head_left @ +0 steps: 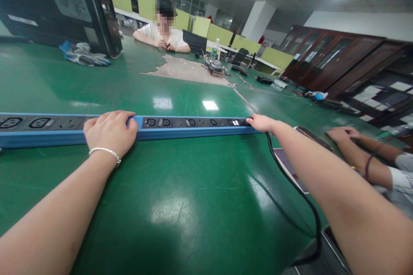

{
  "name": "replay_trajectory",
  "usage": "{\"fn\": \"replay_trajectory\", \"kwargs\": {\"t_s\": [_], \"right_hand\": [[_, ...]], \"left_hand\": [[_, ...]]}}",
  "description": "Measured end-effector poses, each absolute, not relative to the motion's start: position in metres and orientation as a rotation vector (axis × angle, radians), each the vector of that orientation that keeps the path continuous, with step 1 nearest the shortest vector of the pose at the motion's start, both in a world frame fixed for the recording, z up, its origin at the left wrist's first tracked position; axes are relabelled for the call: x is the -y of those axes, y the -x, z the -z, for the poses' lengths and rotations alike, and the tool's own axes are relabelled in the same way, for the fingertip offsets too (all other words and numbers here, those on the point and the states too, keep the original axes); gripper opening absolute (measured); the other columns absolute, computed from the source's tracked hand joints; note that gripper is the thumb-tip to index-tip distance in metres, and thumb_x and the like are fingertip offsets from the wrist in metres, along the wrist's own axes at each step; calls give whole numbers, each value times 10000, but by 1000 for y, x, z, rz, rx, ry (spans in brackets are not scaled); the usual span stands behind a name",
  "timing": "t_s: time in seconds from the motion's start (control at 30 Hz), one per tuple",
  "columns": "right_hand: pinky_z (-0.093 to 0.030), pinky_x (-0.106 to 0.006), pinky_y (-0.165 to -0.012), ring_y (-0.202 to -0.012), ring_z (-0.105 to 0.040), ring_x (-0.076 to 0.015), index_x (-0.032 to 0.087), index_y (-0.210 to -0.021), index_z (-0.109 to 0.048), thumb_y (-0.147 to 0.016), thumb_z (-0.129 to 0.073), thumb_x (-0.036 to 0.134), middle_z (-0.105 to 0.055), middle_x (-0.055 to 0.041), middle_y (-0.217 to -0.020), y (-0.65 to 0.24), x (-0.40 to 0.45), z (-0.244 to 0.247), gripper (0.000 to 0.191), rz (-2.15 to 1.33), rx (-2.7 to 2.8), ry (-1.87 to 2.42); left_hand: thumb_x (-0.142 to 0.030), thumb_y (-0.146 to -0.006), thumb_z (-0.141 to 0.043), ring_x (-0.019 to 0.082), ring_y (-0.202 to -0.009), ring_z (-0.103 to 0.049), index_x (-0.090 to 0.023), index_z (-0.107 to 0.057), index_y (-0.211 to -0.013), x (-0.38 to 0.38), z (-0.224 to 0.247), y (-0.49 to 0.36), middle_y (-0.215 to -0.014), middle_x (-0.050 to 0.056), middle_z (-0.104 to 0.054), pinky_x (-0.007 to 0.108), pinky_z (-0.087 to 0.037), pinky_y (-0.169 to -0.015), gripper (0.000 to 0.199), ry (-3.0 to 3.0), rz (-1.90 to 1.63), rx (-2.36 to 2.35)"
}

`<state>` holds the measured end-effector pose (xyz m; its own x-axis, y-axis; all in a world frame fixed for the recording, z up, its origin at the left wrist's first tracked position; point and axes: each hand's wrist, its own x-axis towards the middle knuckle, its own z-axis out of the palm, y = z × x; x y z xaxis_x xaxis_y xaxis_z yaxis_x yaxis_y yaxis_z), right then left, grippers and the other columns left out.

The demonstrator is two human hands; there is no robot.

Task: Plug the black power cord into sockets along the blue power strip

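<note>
Loc: ofc | grn ptns (219, 34), desk chair (239, 57) | glass-dr cabs (324, 56)

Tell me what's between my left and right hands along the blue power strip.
In the head view, black sockets line the blue power strip between your left hand and right hand.

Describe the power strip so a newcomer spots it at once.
Find the big green table. Across its near part, running off the picture's left edge, lies the power strip, left hand on it, right hand at its right end. Unlike the crumpled gloves farther back, it is long, straight, blue-sided and lined with sockets.
</note>
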<state>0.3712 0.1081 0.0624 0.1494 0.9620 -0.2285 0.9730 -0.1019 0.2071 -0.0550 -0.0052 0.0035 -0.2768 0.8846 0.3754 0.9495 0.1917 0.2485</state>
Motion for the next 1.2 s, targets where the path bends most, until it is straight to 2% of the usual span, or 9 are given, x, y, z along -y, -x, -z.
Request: {"fn": "replay_trajectory", "kwargs": {"t_s": [0.27, 0.43, 0.6, 0.77, 0.93, 1.0, 1.07, 1.13, 1.2], "right_hand": [[-438, -377, -828, -1018, -598, -287, 102, -1099, -531, -919, -279, 464, -613, -211, -1110, -371, -94, -57, 476, -80, -1873, -2197], [-446, -330, -812, -1004, -608, -263, 110, -1054, -567, -914, -299, 469, -630, -196, -1084, -369, -89, -56, 469, -100, -1875, -2270], [-448, -349, -805, -992, -610, -276, 125, -1033, -596, -902, -303, 480, -642, -190, -1057, -365, -85, -60, 478, -164, -1848, -2296], [-446, -334, -791, -1003, -600, -279, 116, -1051, -595, -896, -293, 491, -632, -205, -1086, -385, -83, -75, 506, -236, -1800, -2423], [-434, -283, -777, -1003, -597, -249, 120, -973, -616, -909, -285, 447, -637, -186, -1089, -399, -78, -91, 470, -256, -1851, -2405], [-437, -257, -733, -916, -623, -220, 129, -933, -619, -910, -295, 436, -665, -162, -1006, -396, -75, -95, 447, -222, -1873, -2432], [-441, -245, -651, -724, -635, -185, 137, -889, -615, -906, -312, 432, -682, -117, -817, -387, -70, -97, 424, -88, -1898, -2478], [-430, -239, -561, -517, -576, -146, 144, -851, -604, -904, -320, 418, -628, -51, -612, -376, -65, -100, 398, 123, -1956, -2514], [-408, -229, -497, -396, -492, -113, 152, -822, -589, -909, -319, 396, -548, 4, -498, -362, -59, -100, 374, 308, -2066, -2505]], "left_hand": [[-350, -859, -283, 252, -1108, -546, -254, -637, -1045, 5, -3, 55, -1148, 51, -648, 450, -344, -904, 412, 1788, 682, 2292], [-356, -861, -285, 241, -1113, -543, -257, -632, -1044, 6, -2, 54, -1148, 45, -648, 443, -338, -914, 404, 1783, 681, 2295], [-353, -863, -281, 237, -1119, -537, -260, -633, -1041, 5, -2, 55, -1147, 42, -648, 442, -331, -918, 405, 1776, 695, 2305], [-358, -859, -284, 239, -1118, -533, -260, -631, -1051, 5, -1, 55, -1155, 45, -644, 445, -325, -924, 409, 1782, 706, 2302], [-366, -856, -276, 236, -1120, -528, -264, -627, -1056, 6, -3, 55, -1168, 43, -638, 441, -320, -923, 416, 1786, 679, 2336], [-366, -855, -275, 235, -1121, -527, -263, -624, -1062, 7, -4, 55, -1172, 45, -637, 434, -322, -917, 418, 1798, 670, 2336], [-362, -855, -275, 238, -1121, -527, -259, -624, -1064, 7, -5, 55, -1172, 51, -637, 430, -323, -911, 420, 1808, 668, 2329], [-362, -855, -276, 242, -1116, -530, -257, -629, -1057, 7, -5, 55, -1168, 56, -640, 430, -325, -905, 420, 1808, 673, 2324], [-367, -856, -273, 239, -1113, -532, -263, -630, -1053, 6, -5, 55, -1166, 51, -642, 429, -324, -904, 421, 1796, 684, 2325]]}}
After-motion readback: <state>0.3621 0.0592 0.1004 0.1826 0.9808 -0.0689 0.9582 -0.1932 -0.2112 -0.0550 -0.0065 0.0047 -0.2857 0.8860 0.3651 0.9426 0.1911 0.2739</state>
